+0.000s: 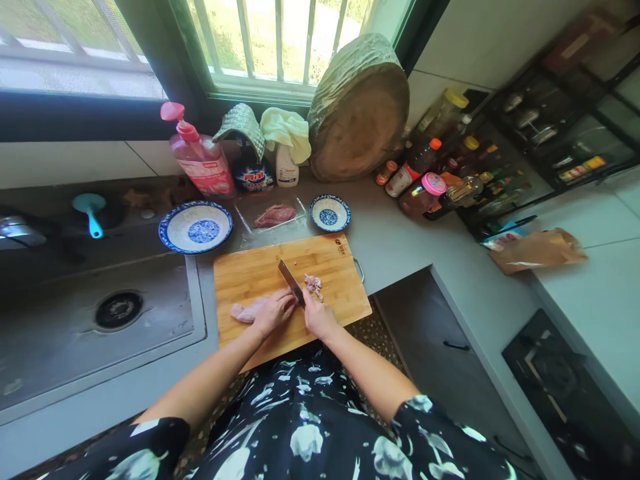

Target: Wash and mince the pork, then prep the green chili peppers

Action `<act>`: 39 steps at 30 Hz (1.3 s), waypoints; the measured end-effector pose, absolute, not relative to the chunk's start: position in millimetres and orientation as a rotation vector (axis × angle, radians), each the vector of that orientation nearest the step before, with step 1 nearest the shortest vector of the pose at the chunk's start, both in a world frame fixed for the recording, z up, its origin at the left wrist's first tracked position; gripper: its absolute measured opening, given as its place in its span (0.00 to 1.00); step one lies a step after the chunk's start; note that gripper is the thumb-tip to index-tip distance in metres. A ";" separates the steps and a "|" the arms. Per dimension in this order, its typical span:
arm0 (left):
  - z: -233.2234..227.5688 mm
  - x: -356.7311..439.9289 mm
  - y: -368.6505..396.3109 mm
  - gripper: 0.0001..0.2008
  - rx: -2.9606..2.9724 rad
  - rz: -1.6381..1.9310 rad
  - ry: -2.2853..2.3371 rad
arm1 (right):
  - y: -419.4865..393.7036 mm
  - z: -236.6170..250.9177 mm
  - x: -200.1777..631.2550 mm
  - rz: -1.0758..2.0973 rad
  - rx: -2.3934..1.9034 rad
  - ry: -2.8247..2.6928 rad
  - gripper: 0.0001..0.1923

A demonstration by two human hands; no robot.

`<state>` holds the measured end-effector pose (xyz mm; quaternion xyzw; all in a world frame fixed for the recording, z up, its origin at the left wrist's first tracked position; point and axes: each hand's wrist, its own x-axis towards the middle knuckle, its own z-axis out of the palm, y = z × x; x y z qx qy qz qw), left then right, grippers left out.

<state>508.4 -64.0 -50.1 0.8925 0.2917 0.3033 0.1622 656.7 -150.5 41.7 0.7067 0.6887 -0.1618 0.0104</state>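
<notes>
On a wooden cutting board [260, 273] lies a long piece of pale raw meat [247, 311]. My left hand [275, 311] presses on its right end with the fingers curled over it. Gripped by its handle in my right hand [319, 315] is a kitchen knife [291, 280], its blade standing beside my left fingertips and pointing away from me. Small cut bits of meat [314, 285] lie to the right of the blade. The knife handle is hidden inside my fist.
Behind the board stand a large blue-rimmed plate [175, 227], a darker piece of meat [275, 215] on clear plastic, and a small blue-rimmed dish [330, 228]. A sink [165, 300] is at left. Bottles, a pink-lidded jar [423, 195] and a round wooden block [360, 120] line the wall.
</notes>
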 end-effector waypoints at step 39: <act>-52.4 508.2 -64.1 0.11 2.487 0.897 0.847 | -170.8 54.6 661.1 -0.549 2.183 2.096 0.33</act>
